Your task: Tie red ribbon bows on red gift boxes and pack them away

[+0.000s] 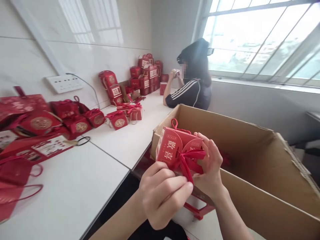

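Note:
I hold a small red gift box [172,146] with white characters and a red cord loop on top, just above the near edge of a big cardboard carton [250,156]. My left hand [161,195] is closed below the box, its fingers pinched on the red ribbon [187,161] tied around it. My right hand [211,166] grips the box's right side, fingers curled over its top and against the ribbon bow.
A white table [100,180] runs along the left wall, with red gift boxes [120,118] and red bags [30,126] on it. More red boxes are stacked at the far end [147,75]. Another person [192,80] sits there by the window. A wall socket strip [65,83] is on the left wall.

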`<state>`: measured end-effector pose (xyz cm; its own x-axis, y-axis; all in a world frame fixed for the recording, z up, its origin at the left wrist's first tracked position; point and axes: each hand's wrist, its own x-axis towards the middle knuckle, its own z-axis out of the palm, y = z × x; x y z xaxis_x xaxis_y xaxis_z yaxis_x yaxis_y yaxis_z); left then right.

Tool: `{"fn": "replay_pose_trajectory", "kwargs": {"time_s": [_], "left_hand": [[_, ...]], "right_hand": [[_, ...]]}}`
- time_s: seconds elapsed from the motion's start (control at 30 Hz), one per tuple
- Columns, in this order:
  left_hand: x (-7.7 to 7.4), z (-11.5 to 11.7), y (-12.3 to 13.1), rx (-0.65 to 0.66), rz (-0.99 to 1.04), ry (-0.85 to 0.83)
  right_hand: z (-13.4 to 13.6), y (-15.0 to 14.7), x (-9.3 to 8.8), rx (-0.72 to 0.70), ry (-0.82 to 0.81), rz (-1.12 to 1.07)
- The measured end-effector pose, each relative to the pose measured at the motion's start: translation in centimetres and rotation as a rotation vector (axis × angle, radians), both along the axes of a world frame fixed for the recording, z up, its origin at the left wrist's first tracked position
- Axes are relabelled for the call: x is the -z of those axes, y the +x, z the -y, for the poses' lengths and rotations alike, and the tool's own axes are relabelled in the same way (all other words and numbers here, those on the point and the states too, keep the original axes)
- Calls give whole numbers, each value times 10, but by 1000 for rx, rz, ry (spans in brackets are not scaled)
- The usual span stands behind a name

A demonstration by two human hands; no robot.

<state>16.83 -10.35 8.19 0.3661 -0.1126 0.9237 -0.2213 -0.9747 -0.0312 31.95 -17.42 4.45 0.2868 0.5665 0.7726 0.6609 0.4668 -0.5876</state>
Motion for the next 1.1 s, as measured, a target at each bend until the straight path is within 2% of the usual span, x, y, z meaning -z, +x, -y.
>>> {"fn": "replay_pose_trajectory", "kwargs": {"time_s": [0.07,0.13,0.17,0.23,0.27,0.33,0.43,0.53,0.67,0.77,0.83,1.0,1.1], "left_hand": [[-1,-3,12,40,-27,-14],[0,-17,25,-14,21,-117],[2,-28,32,-86,63,-208],[8,-56,48,-334,172,-467],[13,-71,58,-417,107,-562],[26,-95,78,-419,-138,-582],[52,-109,105,-310,-456,-380],[74,-105,117,-342,-568,-233],[87,-101,117,-398,-549,-134],[95,-105,112,-337,-437,-83],[103,-107,110,-288,-338,-59],[118,-106,113,-302,-211,-73],[120,-104,117,-304,-165,-93]], "right_hand": [[10,10,0,61,5,-1],[19,20,0,146,2,-23],[23,27,0,206,-9,-77],[32,42,-4,290,-61,-309],[36,51,-7,284,-102,-486],[43,69,-15,158,-203,-892],[50,91,-29,-167,-308,-1416],[52,103,-35,-370,-302,-1618],[52,110,-32,-392,-304,-1651],[53,120,-27,-307,-340,-1682],[54,131,-25,-216,-363,-1621],[46,172,-13,50,-433,-1190],[23,196,13,269,-638,-845]]}}
